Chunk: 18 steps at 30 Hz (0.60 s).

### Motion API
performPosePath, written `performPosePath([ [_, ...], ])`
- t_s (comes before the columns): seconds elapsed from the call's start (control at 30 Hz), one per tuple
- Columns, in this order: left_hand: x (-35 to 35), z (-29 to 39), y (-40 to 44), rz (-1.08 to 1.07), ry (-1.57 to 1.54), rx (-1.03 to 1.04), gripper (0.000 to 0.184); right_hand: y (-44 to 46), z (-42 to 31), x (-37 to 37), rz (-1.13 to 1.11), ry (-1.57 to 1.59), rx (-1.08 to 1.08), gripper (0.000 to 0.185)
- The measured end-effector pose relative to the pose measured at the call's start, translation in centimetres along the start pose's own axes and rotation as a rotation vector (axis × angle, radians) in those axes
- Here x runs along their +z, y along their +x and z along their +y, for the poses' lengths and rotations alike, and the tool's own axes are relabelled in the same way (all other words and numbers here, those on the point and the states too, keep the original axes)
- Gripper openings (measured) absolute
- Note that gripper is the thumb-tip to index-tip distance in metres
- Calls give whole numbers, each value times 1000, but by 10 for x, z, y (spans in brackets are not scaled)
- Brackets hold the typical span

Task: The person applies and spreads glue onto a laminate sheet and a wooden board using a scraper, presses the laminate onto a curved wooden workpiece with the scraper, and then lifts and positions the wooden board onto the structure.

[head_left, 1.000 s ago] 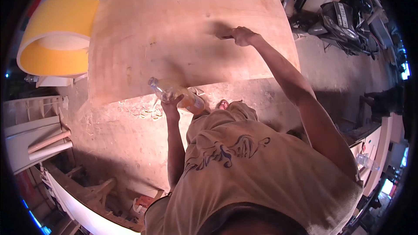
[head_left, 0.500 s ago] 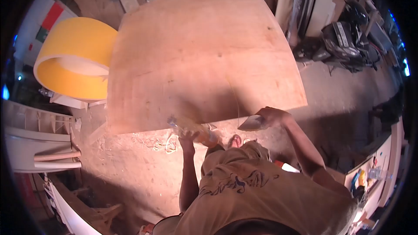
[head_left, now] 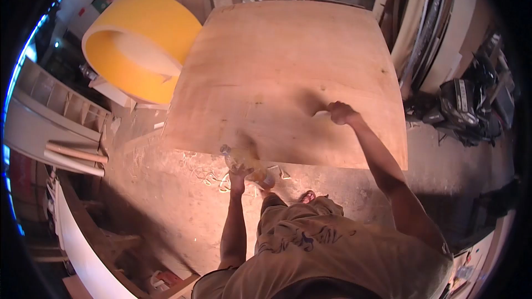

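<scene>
A wide plywood sheet [head_left: 277,66] lies in front of me, its near edge close to my legs. My left hand [head_left: 239,171] is closed around a clear plastic bottle [head_left: 246,160] with yellowish contents, tilted at the near edge of the sheet. Over the sheet's right half, my right hand [head_left: 343,112] grips a flat spreader [head_left: 321,113]. Only a thin pale edge of it shows, with its shadow on the wood beside it. Whether the blade touches the sheet I cannot tell.
A large yellow ring-shaped piece [head_left: 144,22] stands at the sheet's left. Wood shavings [head_left: 213,177] litter the floor by my feet. A motorcycle [head_left: 463,99] is parked at the right. Boards [head_left: 443,33] lean at the back, and curved white panels [head_left: 83,243] stand at lower left.
My right hand has moved forward from the near edge to over the sheet, carrying the spreader. The bottle stays in my left hand near the edge. The view has shifted.
</scene>
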<state>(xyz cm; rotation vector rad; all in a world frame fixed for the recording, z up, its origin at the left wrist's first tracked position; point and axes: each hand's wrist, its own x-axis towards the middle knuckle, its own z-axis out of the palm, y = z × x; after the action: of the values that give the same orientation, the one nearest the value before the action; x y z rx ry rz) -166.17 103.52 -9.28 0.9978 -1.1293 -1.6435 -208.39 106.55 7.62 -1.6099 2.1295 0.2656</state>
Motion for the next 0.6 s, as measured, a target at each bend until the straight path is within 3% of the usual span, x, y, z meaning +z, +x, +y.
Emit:
performPosePath([
  [0.03,-1,22,-3,-101,117,38,52,11,8,-7,77,-2,-10,33],
  [0.13,-33,20,5,-72,131,37,50,39,17,-18,315,-51,56,32],
  [0.2,-48,48,7,-52,139,23,50,82,45,7,325,75,8,33],
  [0.27,-72,53,6,43,95,47,50,104,59,36,263,-58,-53,42],
  [0.33,-96,54,12,138,99,79,49,78,37,32,248,-2,81,51],
  [0.43,-132,60,27,99,98,-12,48,59,28,35,266,89,80,55],
  [0.6,-174,83,56,70,17,29,47,55,37,47,196,145,89,58],
])
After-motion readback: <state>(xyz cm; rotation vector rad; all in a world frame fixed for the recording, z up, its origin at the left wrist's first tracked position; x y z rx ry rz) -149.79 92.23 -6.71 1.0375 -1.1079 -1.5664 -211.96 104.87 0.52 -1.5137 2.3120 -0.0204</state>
